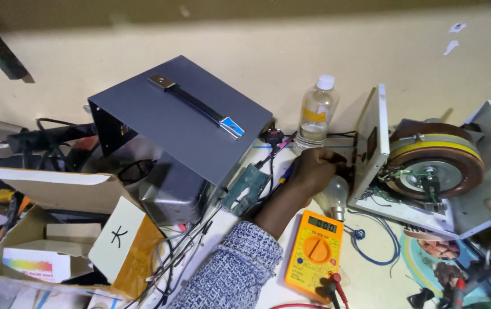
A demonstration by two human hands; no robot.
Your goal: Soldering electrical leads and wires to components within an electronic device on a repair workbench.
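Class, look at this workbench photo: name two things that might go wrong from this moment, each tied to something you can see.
1. The left hand works at the white front panel of the opened unit, close to the exposed toroidal coil and loose wiring; if it is powered, a shock or short seems possible.
2. The clear light bulb lies loose just under that hand, beside the yellow multimeter; a nudge might roll or crack it.

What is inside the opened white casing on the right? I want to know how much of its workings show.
Inside the white casing sits a large round coil, brown with a yellow band, and thin wires at its hub. The front panel hides whatever the left hand touches.
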